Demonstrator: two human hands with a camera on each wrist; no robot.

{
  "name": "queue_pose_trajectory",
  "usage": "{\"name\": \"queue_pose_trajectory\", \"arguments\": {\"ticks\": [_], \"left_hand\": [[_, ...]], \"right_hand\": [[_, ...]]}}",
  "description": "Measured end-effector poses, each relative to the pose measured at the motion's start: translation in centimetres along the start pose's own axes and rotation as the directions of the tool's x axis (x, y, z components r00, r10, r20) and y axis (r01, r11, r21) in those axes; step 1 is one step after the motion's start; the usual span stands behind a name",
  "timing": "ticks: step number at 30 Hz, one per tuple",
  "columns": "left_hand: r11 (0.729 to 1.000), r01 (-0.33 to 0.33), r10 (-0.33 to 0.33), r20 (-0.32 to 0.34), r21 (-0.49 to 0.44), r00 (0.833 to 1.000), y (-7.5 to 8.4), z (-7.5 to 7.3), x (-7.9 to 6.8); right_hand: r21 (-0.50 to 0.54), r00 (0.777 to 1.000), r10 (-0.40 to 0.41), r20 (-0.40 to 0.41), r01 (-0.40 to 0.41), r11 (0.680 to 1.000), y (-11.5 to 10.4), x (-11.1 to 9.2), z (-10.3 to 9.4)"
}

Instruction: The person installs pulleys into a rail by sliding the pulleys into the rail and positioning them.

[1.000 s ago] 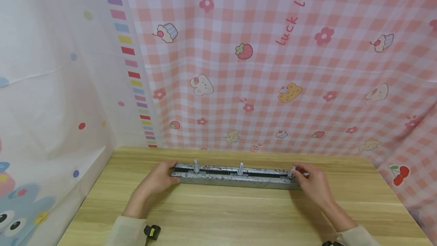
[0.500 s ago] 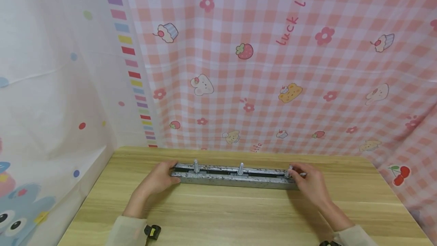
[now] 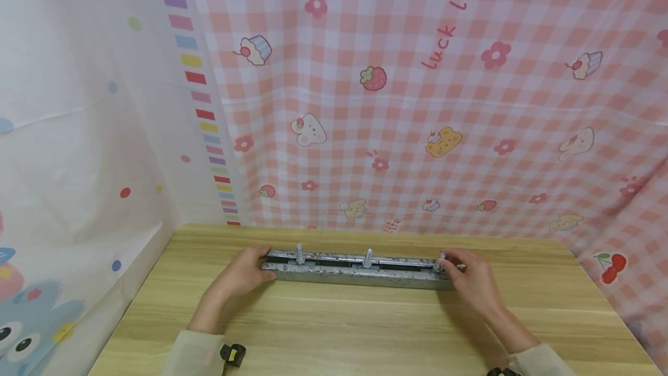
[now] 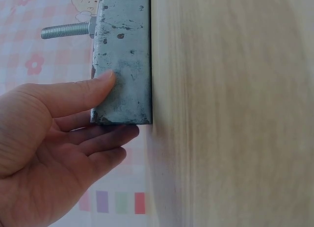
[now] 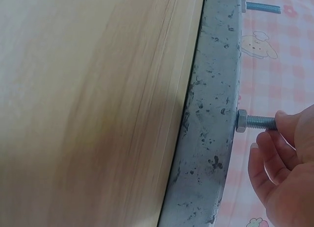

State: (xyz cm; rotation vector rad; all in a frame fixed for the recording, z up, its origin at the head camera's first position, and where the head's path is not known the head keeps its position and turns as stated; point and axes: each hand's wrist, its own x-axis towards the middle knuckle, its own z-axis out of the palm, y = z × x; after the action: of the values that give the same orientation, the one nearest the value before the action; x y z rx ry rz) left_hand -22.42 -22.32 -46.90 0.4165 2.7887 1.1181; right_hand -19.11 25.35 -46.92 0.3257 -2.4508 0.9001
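Observation:
A grey, speckled metal channel [image 3: 360, 277] lies across the table, its long slot facing up. My left hand [image 3: 245, 271] grips its left end; in the left wrist view the thumb [image 4: 93, 92] rests on the front face and the other fingers reach round the end. Two threaded bolts, a left one [image 3: 300, 255] and a middle one [image 3: 367, 258], stand upright in the slot. Near the right end, my right hand [image 3: 477, 283] pinches the top of a third bolt [image 5: 260, 122] between thumb and fingers. A hex nut [image 5: 241, 121] sits at that bolt's base, against the channel.
The wood-grain table [image 3: 355, 329] extends in front of the channel and to both sides. Behind it hangs a pink checked cloth [image 3: 396, 132], and a white patterned cloth [image 3: 94, 132] hangs on the left. Each wrist wears a black strap device, the left one [image 3: 233, 355] fully in view.
My right hand has shifted a little to the left along the channel, and the pinched bolt has moved with it. The left hand, the channel and the other two bolts have stayed put.

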Motion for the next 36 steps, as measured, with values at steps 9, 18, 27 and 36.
{"name": "queue_pose_trajectory", "arguments": {"ticks": [9, 18, 27, 36], "left_hand": [[1.000, -0.018, 0.018, -0.013, -0.005, 1.000, 0.25, -0.04, -0.18], [1.000, -0.001, 0.001, -0.003, -0.031, 1.000, 0.39, -0.08, -0.22], [0.999, 0.013, -0.013, -0.002, -0.029, 1.000, 0.47, -0.17, -0.26], [1.000, 0.011, -0.011, -0.002, -0.026, 1.000, 0.45, -0.11, -0.38]], "right_hand": [[0.000, 0.999, 0.026, 0.023, -0.026, 1.000, -0.37, 0.00, 0.18], [0.013, 1.000, 0.012, 0.024, -0.012, 1.000, -0.57, 0.01, 0.34], [0.023, 1.000, 0.006, 0.029, -0.006, 1.000, -0.50, 0.03, 0.34], [0.024, 0.999, 0.016, 0.048, -0.017, 1.000, -0.45, -0.06, 0.28]]}}
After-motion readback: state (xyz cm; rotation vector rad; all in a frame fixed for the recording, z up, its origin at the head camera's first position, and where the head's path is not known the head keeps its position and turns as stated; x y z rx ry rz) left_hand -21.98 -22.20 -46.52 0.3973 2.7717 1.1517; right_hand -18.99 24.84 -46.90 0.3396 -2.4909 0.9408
